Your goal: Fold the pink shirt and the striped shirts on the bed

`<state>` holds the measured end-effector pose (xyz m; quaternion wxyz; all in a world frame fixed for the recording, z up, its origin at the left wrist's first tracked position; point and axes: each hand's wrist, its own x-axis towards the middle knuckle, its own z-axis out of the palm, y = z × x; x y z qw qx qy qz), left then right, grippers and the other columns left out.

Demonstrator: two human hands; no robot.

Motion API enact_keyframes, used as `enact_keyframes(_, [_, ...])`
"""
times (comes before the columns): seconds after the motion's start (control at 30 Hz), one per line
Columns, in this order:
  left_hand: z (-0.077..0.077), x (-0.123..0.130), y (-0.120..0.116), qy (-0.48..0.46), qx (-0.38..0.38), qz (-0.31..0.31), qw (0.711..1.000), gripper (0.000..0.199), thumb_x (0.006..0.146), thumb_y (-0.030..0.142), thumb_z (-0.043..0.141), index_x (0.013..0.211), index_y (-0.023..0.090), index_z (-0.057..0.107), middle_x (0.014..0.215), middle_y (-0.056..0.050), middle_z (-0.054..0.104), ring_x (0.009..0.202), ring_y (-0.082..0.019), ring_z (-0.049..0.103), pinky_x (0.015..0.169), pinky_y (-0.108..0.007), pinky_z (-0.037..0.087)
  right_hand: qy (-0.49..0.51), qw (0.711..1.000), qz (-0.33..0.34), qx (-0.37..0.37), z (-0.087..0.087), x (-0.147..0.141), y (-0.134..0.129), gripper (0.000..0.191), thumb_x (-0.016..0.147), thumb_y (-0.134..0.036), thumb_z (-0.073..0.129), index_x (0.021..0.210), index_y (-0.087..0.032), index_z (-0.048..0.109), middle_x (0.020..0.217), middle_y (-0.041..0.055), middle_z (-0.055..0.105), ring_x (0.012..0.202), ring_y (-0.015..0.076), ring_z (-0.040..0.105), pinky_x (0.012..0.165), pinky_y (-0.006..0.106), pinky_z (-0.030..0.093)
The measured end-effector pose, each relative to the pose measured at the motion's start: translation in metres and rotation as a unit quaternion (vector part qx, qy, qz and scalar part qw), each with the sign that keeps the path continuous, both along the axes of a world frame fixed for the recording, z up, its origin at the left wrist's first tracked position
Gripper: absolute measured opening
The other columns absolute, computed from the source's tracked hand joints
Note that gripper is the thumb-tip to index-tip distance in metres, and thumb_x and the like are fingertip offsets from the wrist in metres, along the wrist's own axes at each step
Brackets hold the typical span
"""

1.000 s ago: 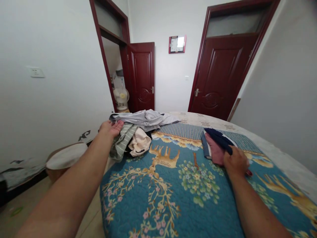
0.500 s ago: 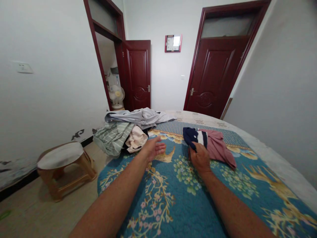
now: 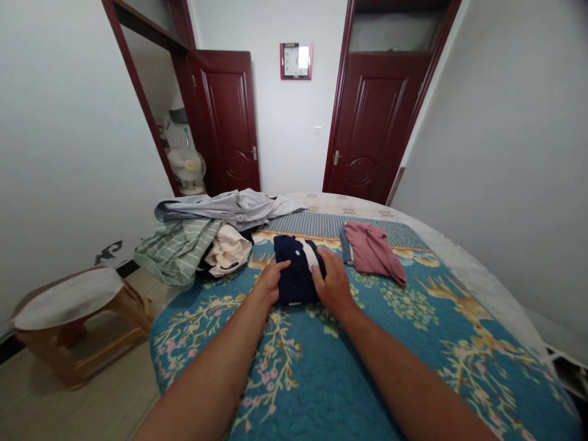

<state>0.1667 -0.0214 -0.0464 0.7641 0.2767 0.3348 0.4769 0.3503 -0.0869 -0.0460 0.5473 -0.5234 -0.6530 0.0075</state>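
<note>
A folded navy garment with a white band [image 3: 296,280] lies on the patterned blue bed cover [image 3: 340,380], between my two hands. My left hand [image 3: 272,280] grips its left edge, thumb on top and fingers hidden below. On the other side, my right hand [image 3: 335,283] has hold of the right edge, near the white band, with the thumb pointing at the cloth. To the right, apart from my hands, rests a folded pink garment [image 3: 374,254] with some grey-blue cloth at its left edge.
At the left is a loose heap with a green striped garment [image 3: 184,248], a cream cloth [image 3: 229,248] and a light grey shirt [image 3: 234,207]. A stool with a pale seat [image 3: 68,303] stands beside the bed. Dark red doors [image 3: 227,122] are in the far wall.
The navy garment has moved left, off the pink one, to the middle of the cover. My left hand, open before, now grips it too. The view has turned slightly right.
</note>
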Motion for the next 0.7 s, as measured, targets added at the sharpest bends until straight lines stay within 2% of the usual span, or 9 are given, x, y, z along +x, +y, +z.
enact_keyframes(0.07, [0.003,0.001,-0.002,-0.011,0.022,-0.012,1.0,0.046,0.076,0.012,0.077,0.121,0.017,0.072,0.092,-0.01,0.084,0.08,-0.03,0.082,0.086,-0.048,0.067,0.093,0.993,-0.037,-0.061,-0.007,0.013,0.012,0.046,0.097,-0.041,0.054,0.132,-0.016,0.07,0.132,0.0171,0.072,0.122,0.0309,0.066,0.112,0.05,0.05])
enact_keyframes(0.1, [0.004,0.002,-0.003,-0.017,0.03,-0.021,0.999,0.047,0.076,0.013,0.078,0.123,0.017,0.072,0.095,-0.011,0.084,0.084,-0.03,0.083,0.089,-0.048,0.067,0.135,0.985,-0.034,-0.1,-0.011,0.02,0.017,0.046,0.096,-0.044,0.053,0.127,-0.017,0.072,0.126,0.0158,0.075,0.117,0.0301,0.069,0.108,0.048,0.052])
enact_keyframes(0.2, [0.005,0.006,-0.005,-0.017,0.031,-0.051,0.998,0.049,0.079,0.02,0.082,0.127,0.017,0.072,0.102,-0.013,0.084,0.09,-0.032,0.083,0.091,-0.049,0.066,0.235,0.953,0.033,-0.187,-0.019,0.032,0.026,0.043,0.091,-0.053,0.058,0.112,-0.019,0.076,0.109,0.009,0.08,0.104,0.0274,0.073,0.097,0.042,0.056])
enact_keyframes(0.3, [0.005,0.008,-0.004,0.022,0.026,-0.064,0.997,0.051,0.082,0.032,0.086,0.13,0.018,0.072,0.107,-0.015,0.083,0.095,-0.033,0.082,0.09,-0.047,0.066,0.324,0.916,0.11,-0.209,-0.018,0.031,0.027,0.046,0.084,-0.054,0.069,0.114,-0.02,0.074,0.104,0.005,0.081,0.095,0.025,0.075,0.089,0.038,0.059])
enact_keyframes(0.4, [0.005,0.01,-0.002,0.116,0.067,0.021,0.991,0.055,0.082,0.036,0.09,0.13,0.02,0.071,0.113,-0.014,0.081,0.1,-0.028,0.08,0.087,-0.038,0.065,0.362,0.904,0.143,-0.178,-0.008,0.026,0.025,0.047,0.082,-0.048,0.071,0.12,-0.02,0.07,0.11,0.0059,0.081,0.099,0.0248,0.075,0.092,0.038,0.059])
enact_keyframes(0.47, [0.006,0.012,-0.003,0.172,0.092,0.088,0.977,0.06,0.081,0.037,0.092,0.134,0.022,0.069,0.116,-0.014,0.079,0.102,-0.026,0.079,0.084,-0.034,0.063,0.35,0.917,0.138,-0.135,0.001,0.025,0.024,0.046,0.084,-0.045,0.07,0.122,-0.02,0.068,0.119,0.0078,0.079,0.107,0.0254,0.074,0.099,0.039,0.058])
enact_keyframes(0.5, [0.007,0.013,-0.004,0.186,0.1,0.098,0.973,0.061,0.08,0.038,0.092,0.134,0.022,0.069,0.116,-0.013,0.078,0.104,-0.026,0.078,0.083,-0.033,0.063,0.338,0.925,0.131,-0.115,0.006,0.024,0.023,0.045,0.084,-0.044,0.07,0.123,-0.02,0.068,0.122,0.0086,0.078,0.111,0.0258,0.073,0.102,0.04,0.056])
enact_keyframes(0.6, [0.011,0.018,-0.013,0.164,0.12,0.028,0.979,0.056,0.079,0.04,0.092,0.128,0.021,0.073,0.116,-0.013,0.079,0.107,-0.027,0.077,0.083,-0.032,0.061,0.306,0.937,0.141,-0.089,0.017,0.02,0.017,0.043,0.085,-0.043,0.071,0.121,-0.02,0.067,0.126,0.0094,0.077,0.116,0.0264,0.072,0.106,0.041,0.055])
enact_keyframes(0.7, [0.012,0.021,-0.018,0.111,0.117,-0.063,0.985,0.045,0.079,0.04,0.091,0.117,0.019,0.078,0.108,-0.013,0.082,0.098,-0.028,0.078,0.078,-0.031,0.06,0.299,0.927,0.195,-0.117,0.025,0.013,0.01,0.042,0.085,-0.045,0.072,0.12,-0.022,0.068,0.121,0.0076,0.078,0.11,0.0261,0.073,0.099,0.039,0.058])
